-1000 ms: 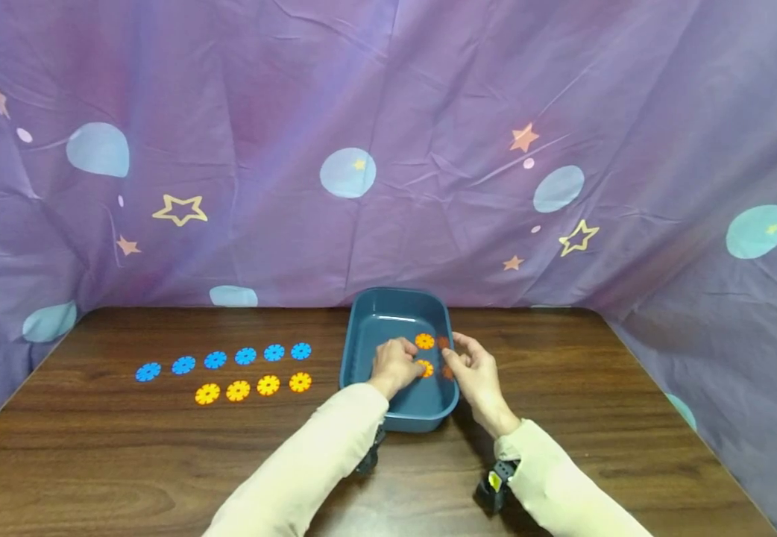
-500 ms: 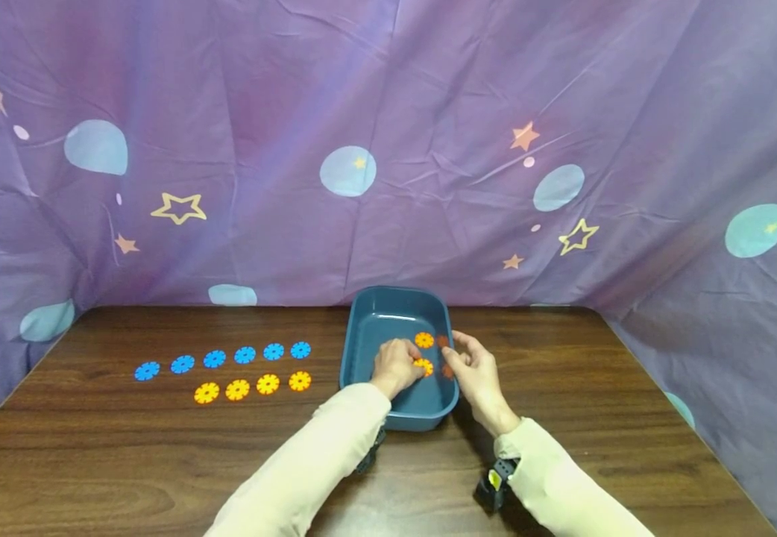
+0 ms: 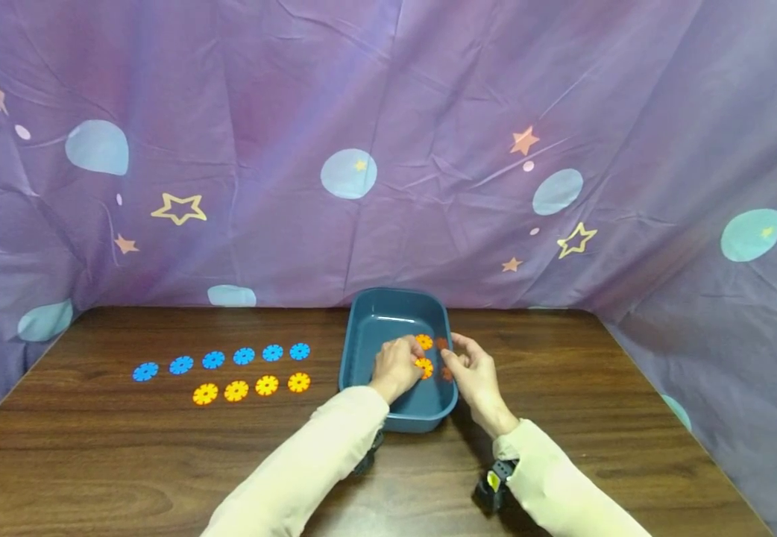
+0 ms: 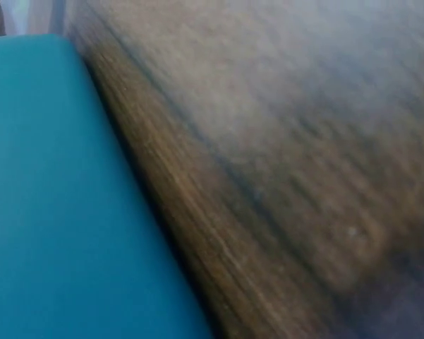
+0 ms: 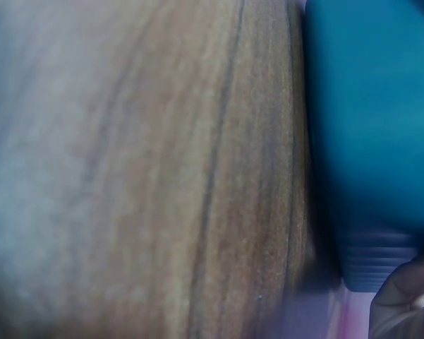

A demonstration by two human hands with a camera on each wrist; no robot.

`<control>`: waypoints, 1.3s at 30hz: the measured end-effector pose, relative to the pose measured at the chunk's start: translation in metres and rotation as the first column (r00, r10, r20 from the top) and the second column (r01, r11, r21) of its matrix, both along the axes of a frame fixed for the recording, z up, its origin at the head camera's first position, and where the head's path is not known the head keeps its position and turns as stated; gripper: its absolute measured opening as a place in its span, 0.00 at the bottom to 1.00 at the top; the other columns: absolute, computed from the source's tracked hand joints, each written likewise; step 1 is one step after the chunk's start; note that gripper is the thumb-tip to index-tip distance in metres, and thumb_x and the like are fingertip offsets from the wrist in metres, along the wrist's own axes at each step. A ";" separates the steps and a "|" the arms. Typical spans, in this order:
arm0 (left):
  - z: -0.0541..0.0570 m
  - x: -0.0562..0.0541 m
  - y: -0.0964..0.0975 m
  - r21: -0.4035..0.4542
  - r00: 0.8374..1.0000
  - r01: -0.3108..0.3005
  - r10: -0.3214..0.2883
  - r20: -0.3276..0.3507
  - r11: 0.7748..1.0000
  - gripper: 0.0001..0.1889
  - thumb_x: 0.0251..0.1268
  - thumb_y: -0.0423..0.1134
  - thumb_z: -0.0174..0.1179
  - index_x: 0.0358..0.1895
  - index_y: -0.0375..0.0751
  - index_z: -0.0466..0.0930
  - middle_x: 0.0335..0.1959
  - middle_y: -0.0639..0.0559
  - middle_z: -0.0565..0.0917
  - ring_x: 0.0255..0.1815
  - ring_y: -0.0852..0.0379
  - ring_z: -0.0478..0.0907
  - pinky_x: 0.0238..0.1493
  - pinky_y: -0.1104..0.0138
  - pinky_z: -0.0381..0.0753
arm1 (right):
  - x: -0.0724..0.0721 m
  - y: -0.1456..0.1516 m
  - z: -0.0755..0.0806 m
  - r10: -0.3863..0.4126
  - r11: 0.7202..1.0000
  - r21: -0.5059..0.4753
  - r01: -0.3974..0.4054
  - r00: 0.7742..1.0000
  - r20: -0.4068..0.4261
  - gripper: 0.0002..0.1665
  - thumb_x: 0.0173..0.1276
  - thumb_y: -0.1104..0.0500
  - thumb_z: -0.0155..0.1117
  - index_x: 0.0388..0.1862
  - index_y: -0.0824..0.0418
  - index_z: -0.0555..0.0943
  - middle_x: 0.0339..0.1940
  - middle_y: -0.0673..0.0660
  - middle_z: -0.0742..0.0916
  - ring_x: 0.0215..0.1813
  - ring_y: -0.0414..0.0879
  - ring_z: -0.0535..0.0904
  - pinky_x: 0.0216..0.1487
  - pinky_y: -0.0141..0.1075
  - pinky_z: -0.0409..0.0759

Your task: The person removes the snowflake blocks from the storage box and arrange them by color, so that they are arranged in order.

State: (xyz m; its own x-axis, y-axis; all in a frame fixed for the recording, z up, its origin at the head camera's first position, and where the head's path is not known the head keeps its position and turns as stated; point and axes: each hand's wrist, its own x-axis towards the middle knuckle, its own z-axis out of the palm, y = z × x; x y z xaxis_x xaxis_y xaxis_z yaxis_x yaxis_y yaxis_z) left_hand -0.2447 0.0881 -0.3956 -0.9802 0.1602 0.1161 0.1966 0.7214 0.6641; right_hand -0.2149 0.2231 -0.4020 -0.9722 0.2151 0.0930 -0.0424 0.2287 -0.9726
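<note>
A dark teal bin [image 3: 407,424] stands on the table towards the back. My left hand [image 3: 394,367] reaches into it and pinches an orange notched plastic disc [image 3: 424,368] at its left edge, near the right wall. Another orange notched disc [image 3: 424,341] shows just behind it, with the left fingers right at its edge. Darker orange shapes on the wall beside them look like reflections. My right hand [image 3: 477,379] grips the bin's right rim; its fingers [image 5: 403,288] show by the wall in the right wrist view. The left wrist view has only the bin's outer wall [image 4: 70,198] and tabletop.
Left of the bin, several blue notched discs [image 3: 213,360] lie in a row on the wooden table [image 3: 127,462]. Several yellow notched discs [image 3: 236,391] form a shorter row in front of them. A purple patterned cloth [image 3: 281,149] hangs behind the table.
The left fingers have shifted slightly to the right, now overlapping the edge of the farther disc. The pinched disc has tilted a little. The bin and right hand stay in place.
</note>
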 end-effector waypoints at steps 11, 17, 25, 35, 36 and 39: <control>0.004 -0.001 -0.006 0.228 1.000 -0.013 0.006 0.031 0.974 0.09 0.42 0.30 0.70 0.31 0.41 0.85 0.26 0.51 0.86 0.29 0.58 0.80 0.32 0.70 0.74 | -0.001 -0.003 0.000 -0.003 1.000 0.022 0.003 1.000 -0.018 0.25 0.65 0.65 0.59 0.60 0.70 0.71 0.15 0.48 0.73 0.19 0.35 0.68 0.18 0.26 0.64; 0.009 -0.001 -0.008 0.533 0.979 -0.077 -0.036 0.198 0.842 0.11 0.45 0.24 0.67 0.36 0.32 0.83 0.30 0.44 0.86 0.25 0.63 0.76 0.28 0.73 0.80 | 0.001 -0.003 0.001 -0.006 0.999 0.038 0.007 1.000 -0.024 0.24 0.65 0.66 0.59 0.60 0.71 0.71 0.15 0.47 0.71 0.17 0.33 0.64 0.18 0.26 0.62; 0.023 0.007 -0.022 0.688 0.952 -0.075 -0.153 0.264 0.722 0.15 0.49 0.23 0.64 0.44 0.29 0.81 0.35 0.40 0.85 0.24 0.63 0.77 0.34 0.67 0.84 | 0.001 -0.003 0.001 -0.018 0.999 0.049 0.019 1.000 -0.025 0.23 0.65 0.66 0.58 0.59 0.70 0.72 0.15 0.47 0.71 0.17 0.33 0.65 0.17 0.27 0.62; 0.035 0.020 -0.045 0.722 0.946 -0.022 -0.219 0.238 0.691 0.17 0.54 0.26 0.63 0.49 0.29 0.78 0.35 0.43 0.83 0.29 0.63 0.80 0.40 0.63 0.84 | 0.000 -0.002 -0.001 -0.017 0.999 0.035 0.018 0.999 -0.033 0.22 0.65 0.67 0.58 0.59 0.71 0.72 0.16 0.47 0.72 0.19 0.33 0.66 0.20 0.26 0.64; 0.036 0.021 -0.048 0.729 0.947 -0.017 -0.223 0.232 0.684 0.17 0.54 0.26 0.63 0.50 0.29 0.78 0.35 0.44 0.83 0.29 0.63 0.80 0.40 0.64 0.84 | 0.000 -0.002 -0.001 -0.017 0.999 0.035 0.018 0.999 -0.032 0.22 0.65 0.67 0.58 0.59 0.71 0.72 0.16 0.47 0.72 0.20 0.33 0.66 0.21 0.26 0.64; 0.039 0.026 -0.058 0.748 0.948 -0.017 -0.227 0.222 0.663 0.17 0.55 0.26 0.62 0.50 0.29 0.78 0.34 0.46 0.82 0.28 0.64 0.79 0.36 0.67 0.83 | 0.000 -0.002 0.000 -0.014 0.999 0.037 0.015 0.999 -0.029 0.23 0.66 0.66 0.58 0.59 0.71 0.72 0.17 0.47 0.72 0.20 0.33 0.66 0.21 0.26 0.65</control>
